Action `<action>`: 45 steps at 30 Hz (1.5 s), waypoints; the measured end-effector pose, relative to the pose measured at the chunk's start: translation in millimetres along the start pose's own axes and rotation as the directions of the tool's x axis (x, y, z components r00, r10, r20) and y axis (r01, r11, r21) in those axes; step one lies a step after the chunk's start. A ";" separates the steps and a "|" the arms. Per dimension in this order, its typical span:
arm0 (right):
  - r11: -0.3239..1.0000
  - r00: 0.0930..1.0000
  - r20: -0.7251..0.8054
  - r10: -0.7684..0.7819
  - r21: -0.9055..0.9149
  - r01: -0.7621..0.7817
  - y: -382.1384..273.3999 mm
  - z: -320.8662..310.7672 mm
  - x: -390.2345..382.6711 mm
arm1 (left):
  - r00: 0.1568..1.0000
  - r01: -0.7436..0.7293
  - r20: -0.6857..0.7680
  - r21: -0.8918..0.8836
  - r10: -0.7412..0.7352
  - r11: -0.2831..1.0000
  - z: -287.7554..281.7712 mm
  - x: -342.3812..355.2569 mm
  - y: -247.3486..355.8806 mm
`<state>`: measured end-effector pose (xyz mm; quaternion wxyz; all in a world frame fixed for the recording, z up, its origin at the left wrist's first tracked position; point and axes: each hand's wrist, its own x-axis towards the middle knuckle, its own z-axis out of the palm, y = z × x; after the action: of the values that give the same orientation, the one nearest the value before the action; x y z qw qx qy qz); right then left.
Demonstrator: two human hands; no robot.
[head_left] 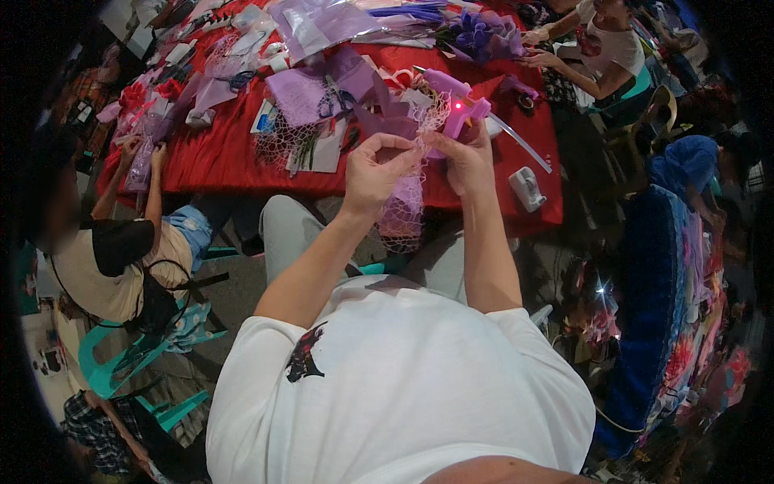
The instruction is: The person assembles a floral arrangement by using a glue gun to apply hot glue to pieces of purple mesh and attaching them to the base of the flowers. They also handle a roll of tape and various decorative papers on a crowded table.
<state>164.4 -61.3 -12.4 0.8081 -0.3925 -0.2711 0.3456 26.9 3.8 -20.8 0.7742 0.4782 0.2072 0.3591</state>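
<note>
My left hand (375, 173) is closed, its thumb and fingertips pinching the gathered part of a lilac mesh wrap (401, 214). The wrap's netted tail hangs over the table's near edge, above my lap. Beside it my right hand (472, 161) is closed around the lower part of a purple glue gun (457, 101), its thumb close to the left fingertips at the wrap. A red light glows on the gun, its nozzle points up and left, and a clear glue stick (520, 143) juts out to the right. My palms hide part of the gathered wrap and the gun's handle.
The red-covered table (218, 165) bears lilac wrapping sheets (322, 85), netting and loose scraps. A white tape dispenser (527, 189) stands near its right edge. Purple flowers (488, 36) lie at the back right. Other people work at left and far right; a blue-draped table (641, 323) stands right.
</note>
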 end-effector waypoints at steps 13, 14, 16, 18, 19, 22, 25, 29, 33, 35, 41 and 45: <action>0.987 0.999 0.047 -0.001 -0.162 0.009 20.8 7.2 14.6 | 0.982 -0.043 -0.136 0.530 0.135 0.847 -7.7 5.7 2.8; 0.989 0.999 0.047 0.004 -0.149 0.003 26.3 4.6 17.5 | 0.981 -0.034 -0.142 0.552 0.134 0.833 -8.7 7.8 0.5; 0.990 0.999 0.049 0.003 -0.139 0.004 35.5 -2.5 21.5 | 0.979 -0.014 -0.155 0.594 0.132 0.804 -11.2 13.0 -6.8; 0.990 0.998 0.058 -0.004 -0.137 0.012 43.8 -4.1 24.1 | 0.956 -0.098 -0.134 0.693 0.261 0.714 -16.7 16.4 -17.0; 0.980 0.998 0.062 -0.017 -0.195 0.028 47.8 -6.2 25.3 | 0.939 -0.135 -0.117 0.738 0.322 0.661 -19.1 18.2 -22.3; 0.928 0.996 0.055 -0.075 -0.362 0.090 59.5 -20.3 30.2 | 0.922 -0.159 -0.101 0.781 0.374 0.604 -24.7 27.1 -38.2; 0.872 0.987 0.025 -0.158 -0.465 0.152 59.6 -26.4 30.0 | 0.944 -0.141 -0.075 0.786 0.320 0.602 -30.1 29.7 -51.0; 0.871 0.984 -0.062 -0.166 -0.477 0.117 32.0 -34.2 25.4 | 0.928 -0.205 0.021 0.862 0.372 0.463 -39.5 35.3 -66.3; 0.788 0.953 -0.123 -0.275 -0.597 0.150 23.9 -59.6 21.6 | 0.932 -0.196 0.024 0.872 0.361 0.449 -31.3 35.4 -68.9; 0.734 0.953 -0.144 -0.267 -0.671 0.104 21.9 -62.5 11.4 | 0.944 -0.162 0.006 0.879 0.330 0.448 -28.5 36.6 -71.5; 0.579 0.948 -0.057 -0.312 -0.803 0.142 47.5 -43.4 -13.5 | 0.891 -0.254 0.049 0.878 0.451 0.406 -28.9 32.1 -76.4; 0.529 0.936 -0.018 -0.352 -0.828 0.184 42.0 -27.5 -12.8 | 0.849 -0.320 0.089 0.872 0.522 0.371 -32.2 30.4 -74.3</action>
<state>161.6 -64.4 -64.0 0.6004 -0.7029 -0.3812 0.0153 52.0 24.6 -100.8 0.2848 0.7960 0.3052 0.4383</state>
